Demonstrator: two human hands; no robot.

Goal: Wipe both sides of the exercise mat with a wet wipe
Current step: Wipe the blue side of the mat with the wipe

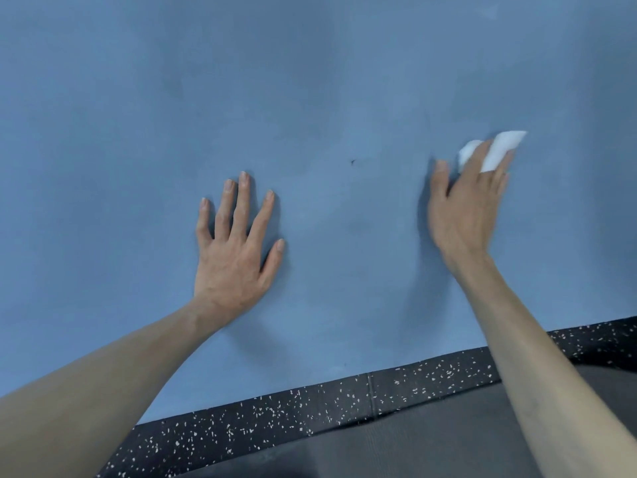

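Two floor layers nearest: dark grey pad (pixel 448 439), then speckled black floor (pixel 310 405). Farther, blue exercise mat (pixel 310 98) filling the scene. Left hand (pixel 234 257) flat on the mat, fingers spread. Right hand (pixel 465 208), blurred, pressing white wet wipe (pixel 496 150) under straight fingers, right of centre. Likely mid-wipe on this side; next, strokes toward far, unwiped areas, later flipping.

You see a matt, smooth blue exercise mat (pixel 310 98), a soft white wet wipe (pixel 496 150), and black speckled rubber-look flooring (pixel 310 405).
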